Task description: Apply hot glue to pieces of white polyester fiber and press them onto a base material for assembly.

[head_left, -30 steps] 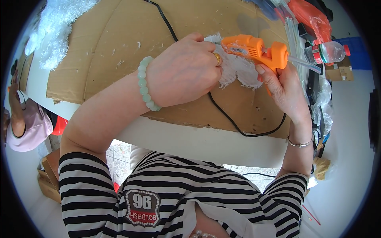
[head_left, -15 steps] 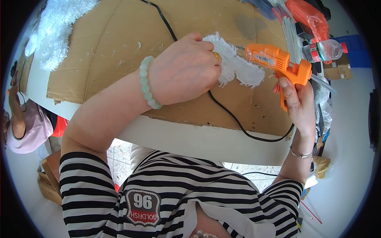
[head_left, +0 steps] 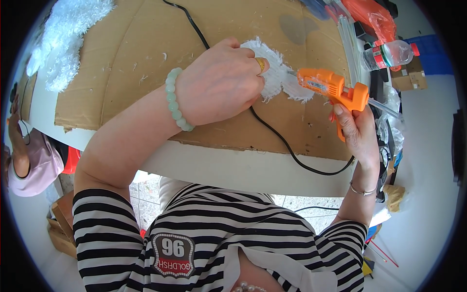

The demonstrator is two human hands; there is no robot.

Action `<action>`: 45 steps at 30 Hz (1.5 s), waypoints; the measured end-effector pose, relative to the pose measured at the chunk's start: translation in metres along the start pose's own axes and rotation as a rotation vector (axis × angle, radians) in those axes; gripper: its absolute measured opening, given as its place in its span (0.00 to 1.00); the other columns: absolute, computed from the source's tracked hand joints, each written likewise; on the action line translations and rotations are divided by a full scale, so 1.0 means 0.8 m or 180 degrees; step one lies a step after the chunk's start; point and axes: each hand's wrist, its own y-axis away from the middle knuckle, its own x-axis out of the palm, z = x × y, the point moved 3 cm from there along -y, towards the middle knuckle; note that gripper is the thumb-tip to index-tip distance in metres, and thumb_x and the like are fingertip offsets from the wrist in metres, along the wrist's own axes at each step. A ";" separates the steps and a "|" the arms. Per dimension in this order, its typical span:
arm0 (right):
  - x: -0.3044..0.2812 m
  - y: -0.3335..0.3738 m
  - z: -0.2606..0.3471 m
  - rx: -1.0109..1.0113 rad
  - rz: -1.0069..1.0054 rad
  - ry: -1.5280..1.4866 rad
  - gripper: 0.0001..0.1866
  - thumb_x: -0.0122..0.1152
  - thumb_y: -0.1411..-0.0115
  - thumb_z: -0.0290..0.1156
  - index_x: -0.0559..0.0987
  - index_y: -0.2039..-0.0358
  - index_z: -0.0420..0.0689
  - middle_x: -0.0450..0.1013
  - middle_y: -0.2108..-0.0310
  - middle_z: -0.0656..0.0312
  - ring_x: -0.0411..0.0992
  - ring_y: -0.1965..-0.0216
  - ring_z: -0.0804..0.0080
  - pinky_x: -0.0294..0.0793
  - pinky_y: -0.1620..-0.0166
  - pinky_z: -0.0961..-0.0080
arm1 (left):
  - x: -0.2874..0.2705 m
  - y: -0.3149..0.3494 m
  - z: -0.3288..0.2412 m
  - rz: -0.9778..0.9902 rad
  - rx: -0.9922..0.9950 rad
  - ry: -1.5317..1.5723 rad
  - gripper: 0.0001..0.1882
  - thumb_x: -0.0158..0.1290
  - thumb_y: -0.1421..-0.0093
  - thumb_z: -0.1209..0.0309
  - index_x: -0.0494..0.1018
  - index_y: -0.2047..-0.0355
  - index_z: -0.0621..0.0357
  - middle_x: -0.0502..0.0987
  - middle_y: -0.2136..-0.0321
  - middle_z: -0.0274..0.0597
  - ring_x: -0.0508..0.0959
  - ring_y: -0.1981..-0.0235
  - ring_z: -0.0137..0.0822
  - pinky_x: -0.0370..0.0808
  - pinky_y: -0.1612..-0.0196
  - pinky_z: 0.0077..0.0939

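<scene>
In the head view, the glue gun (head_left: 318,82) is grasped by the fingers of the right hand (head_left: 359,131), nozzle (head_left: 292,73) near the cloth (head_left: 270,61) on the cardboard (head_left: 131,63); the grip of the left hand (head_left: 221,82) cannot be told. Gluing seems in hand; steady cloth is called for next.

Head fisheye, left of pair | I look down, close over left hand (head_left: 221,83) and right hand (head_left: 357,135) | striped shirt (head_left: 219,216) below | rim probably distorts far edges

A clear bottle (head_left: 397,52) with a red cap (head_left: 415,49) lies near a red plastic bag (head_left: 377,20) and a cardboard box (head_left: 411,78).
</scene>
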 end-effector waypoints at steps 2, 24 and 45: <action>-0.009 0.005 0.004 0.0106 0.0039 0.0112 0.20 0.51 0.37 0.42 0.71 0.55 0.36 0.71 0.72 0.64 0.64 0.74 0.82 0.61 0.72 0.85 | 0.000 0.000 0.000 0.0077 0.0004 -0.0036 0.07 0.55 0.59 0.73 0.72 0.90 0.56 0.71 0.83 0.36 0.72 0.76 0.34 0.65 0.68 0.28; -0.035 0.043 0.008 0.0333 -0.0540 -0.0623 0.24 0.50 0.37 0.47 0.73 0.56 0.36 0.73 0.71 0.61 0.69 0.70 0.79 0.66 0.67 0.82 | -0.002 -0.001 0.000 0.0061 0.0019 0.0060 0.13 0.57 0.50 0.63 0.75 0.86 0.56 0.73 0.78 0.34 0.73 0.73 0.34 0.66 0.65 0.29; 0.000 0.037 -0.010 0.0298 -0.0443 -0.1285 0.26 0.49 0.37 0.49 0.72 0.54 0.35 0.75 0.68 0.59 0.72 0.66 0.77 0.68 0.59 0.80 | -0.012 -0.006 0.004 -0.0141 -0.0300 0.0744 0.10 0.57 0.51 0.67 0.72 0.82 0.59 0.71 0.84 0.40 0.72 0.73 0.42 0.69 0.63 0.36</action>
